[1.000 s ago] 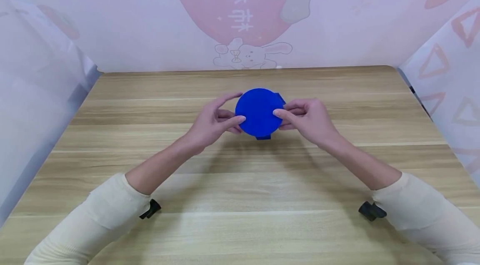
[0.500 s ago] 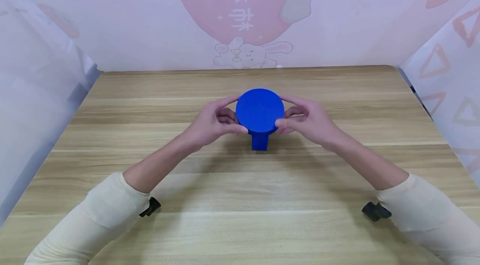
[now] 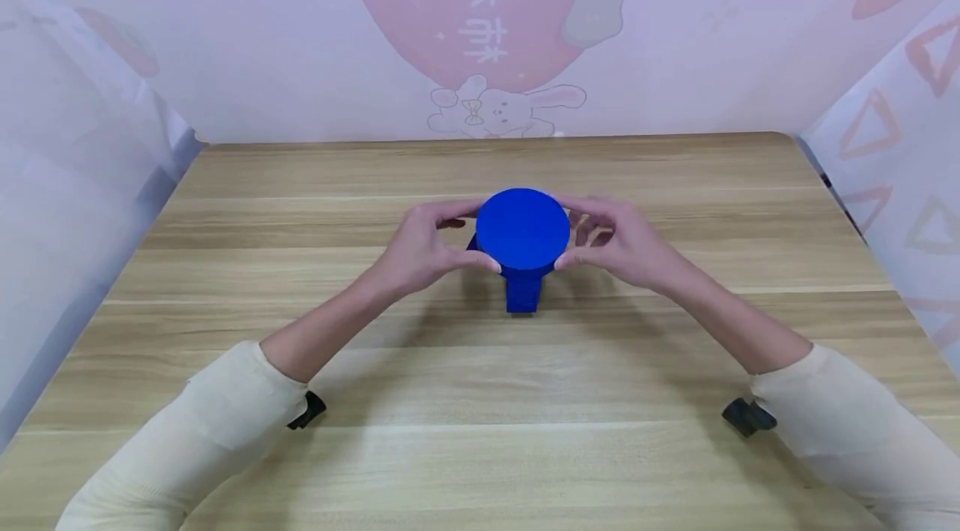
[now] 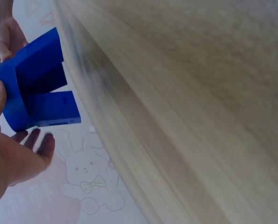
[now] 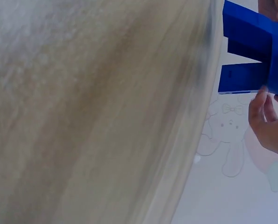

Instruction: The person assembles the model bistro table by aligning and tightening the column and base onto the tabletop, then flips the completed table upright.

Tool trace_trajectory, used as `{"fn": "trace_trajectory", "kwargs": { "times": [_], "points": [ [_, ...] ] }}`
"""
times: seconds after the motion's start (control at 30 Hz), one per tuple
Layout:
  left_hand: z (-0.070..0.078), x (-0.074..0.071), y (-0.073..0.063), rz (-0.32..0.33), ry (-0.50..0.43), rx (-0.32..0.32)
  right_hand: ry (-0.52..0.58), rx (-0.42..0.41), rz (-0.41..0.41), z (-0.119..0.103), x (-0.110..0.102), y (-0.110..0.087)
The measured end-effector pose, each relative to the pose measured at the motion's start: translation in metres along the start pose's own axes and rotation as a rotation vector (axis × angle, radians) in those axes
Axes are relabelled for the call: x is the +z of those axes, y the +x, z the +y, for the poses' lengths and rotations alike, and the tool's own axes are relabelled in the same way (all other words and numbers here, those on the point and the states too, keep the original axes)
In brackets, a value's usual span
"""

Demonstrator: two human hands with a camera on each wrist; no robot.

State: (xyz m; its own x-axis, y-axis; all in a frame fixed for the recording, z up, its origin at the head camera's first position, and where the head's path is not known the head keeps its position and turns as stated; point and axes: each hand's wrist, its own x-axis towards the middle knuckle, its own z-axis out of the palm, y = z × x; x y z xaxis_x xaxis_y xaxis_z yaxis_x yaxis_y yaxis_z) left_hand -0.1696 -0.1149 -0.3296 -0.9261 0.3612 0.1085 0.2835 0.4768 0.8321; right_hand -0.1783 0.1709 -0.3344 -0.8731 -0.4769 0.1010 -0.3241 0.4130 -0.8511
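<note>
A small blue stool (image 3: 522, 228) with a round flat top and blocky legs is upright between my two hands. One leg (image 3: 522, 295) points toward me in the head view. My left hand (image 3: 420, 252) grips the left side of the top, thumb at the near rim and forefinger round the far side. On the opposite side my right hand (image 3: 626, 246) holds the rim in the same way. Three legs (image 4: 54, 108) show in the left wrist view, their ends close to the tabletop. Whether they touch it I cannot tell.
A wood-grain table (image 3: 480, 431) stretches out under both arms. Behind it hangs a pale pink cloth (image 3: 300, 39) with printed rabbits and lettering, and white cloths flank the sides. A black clip-like piece (image 3: 307, 411) sticks out at each sleeve.
The stool has turned and tilted level, bringing its near leg into fuller view. It sits slightly lower and nearer. Both hands have shifted their fingers round the rim of the top.
</note>
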Motion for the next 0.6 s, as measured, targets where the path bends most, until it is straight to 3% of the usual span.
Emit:
{"fn": "trace_trajectory", "kwargs": {
  "times": [0.13,0.3,0.6],
  "points": [
    [-0.002,0.001,0.002,0.002,-0.112,-0.030,0.050,-0.018,0.018,0.003,0.001,0.004],
    [-0.005,0.002,0.004,0.010,-0.212,-0.027,0.172,0.026,0.000,0.005,0.002,0.007],
    [-0.007,0.003,0.007,-0.032,-0.255,-0.058,0.216,0.055,-0.021,0.011,0.004,0.011]
  ]
}}
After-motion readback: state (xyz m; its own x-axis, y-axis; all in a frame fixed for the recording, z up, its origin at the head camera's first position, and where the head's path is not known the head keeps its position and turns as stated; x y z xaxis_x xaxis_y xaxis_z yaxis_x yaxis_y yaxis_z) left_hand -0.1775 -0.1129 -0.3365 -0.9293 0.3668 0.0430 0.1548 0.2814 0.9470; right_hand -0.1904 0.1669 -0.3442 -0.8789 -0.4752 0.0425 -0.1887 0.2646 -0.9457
